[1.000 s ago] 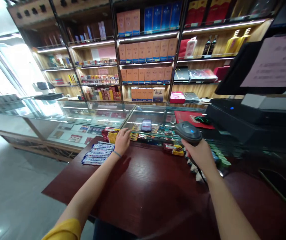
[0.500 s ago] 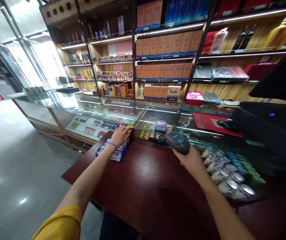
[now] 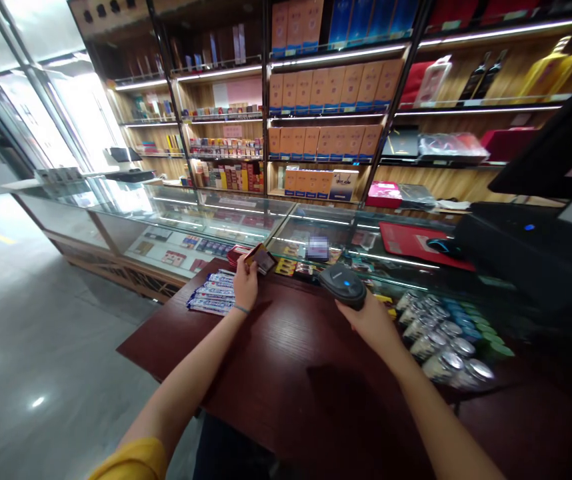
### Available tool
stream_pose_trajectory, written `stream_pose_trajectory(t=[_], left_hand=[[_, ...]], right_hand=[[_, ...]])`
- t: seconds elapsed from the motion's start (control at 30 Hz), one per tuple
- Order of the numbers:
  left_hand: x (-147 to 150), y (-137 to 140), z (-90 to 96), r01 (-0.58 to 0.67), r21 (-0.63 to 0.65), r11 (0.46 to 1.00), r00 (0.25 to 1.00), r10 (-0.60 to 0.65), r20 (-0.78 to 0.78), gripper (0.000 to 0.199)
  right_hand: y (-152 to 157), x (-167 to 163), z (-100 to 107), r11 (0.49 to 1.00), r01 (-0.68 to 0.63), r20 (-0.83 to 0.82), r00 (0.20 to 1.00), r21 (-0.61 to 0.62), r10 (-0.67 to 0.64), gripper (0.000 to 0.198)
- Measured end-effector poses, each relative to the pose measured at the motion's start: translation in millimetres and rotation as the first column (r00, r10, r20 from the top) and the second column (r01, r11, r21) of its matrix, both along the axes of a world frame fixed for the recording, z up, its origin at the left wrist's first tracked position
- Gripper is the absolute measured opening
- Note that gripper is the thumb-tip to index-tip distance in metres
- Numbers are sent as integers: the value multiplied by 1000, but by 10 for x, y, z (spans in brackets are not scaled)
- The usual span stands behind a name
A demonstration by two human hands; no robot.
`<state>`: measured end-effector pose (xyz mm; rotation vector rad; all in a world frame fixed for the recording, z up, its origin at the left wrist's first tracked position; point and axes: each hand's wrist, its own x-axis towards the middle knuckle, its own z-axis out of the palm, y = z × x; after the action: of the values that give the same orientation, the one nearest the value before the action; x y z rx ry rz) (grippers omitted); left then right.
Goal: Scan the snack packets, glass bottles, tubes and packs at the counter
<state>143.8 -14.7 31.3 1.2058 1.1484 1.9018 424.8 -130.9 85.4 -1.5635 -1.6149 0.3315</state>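
Observation:
My left hand is closed on a small flat pack, dark with a reddish-yellow edge, held up at a tilt; its print is too small to read. Just behind that hand, red packs lie at the far edge of the dark wooden table. Several blue-and-white wrapped sticks are laid side by side left of my wrist. My right hand grips a black barcode scanner with a lit blue light, its head pointing left and forward.
Silver-lidded jars and green-lidded ones stand in rows at the right. Beyond the table runs a glass display counter. On it are a red mat with a mouse and a black monitor stand. Stocked shelves line the wall.
My left hand has lifted a flat pack from the pile at the table's far edge and drawn it slightly toward me and right. The scanner stays in my right hand, nearly unmoved.

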Motion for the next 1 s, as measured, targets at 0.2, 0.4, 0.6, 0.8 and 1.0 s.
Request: stream_pose_trajectory(t=[0.2, 0.4, 0.6, 0.8, 1.0], left_hand=[[718, -252, -318, 345, -128, 930, 848, -250, 467, 29], [847, -346, -520, 474, -136, 870, 689, -270, 673, 31], [752, -270, -609, 476, -147, 867, 657, -239, 715, 26], [719, -238, -632, 479, -143, 866, 649, -241, 722, 26], [749, -260, -613, 474, -136, 870, 657, -246, 713, 20]], right_hand=[[-58, 20, -46, 997, -24, -1, 1000, -73, 24, 44], [-103, 67, -206, 995, 1, 46, 999, -96, 3, 46], [-150, -9, -279, 963, -10, 97, 995, -270, 38, 42], [-178, -77, -278, 953, -33, 154, 984, -302, 83, 44], [-184, -63, -238, 947, -21, 219, 971, -320, 96, 39]])
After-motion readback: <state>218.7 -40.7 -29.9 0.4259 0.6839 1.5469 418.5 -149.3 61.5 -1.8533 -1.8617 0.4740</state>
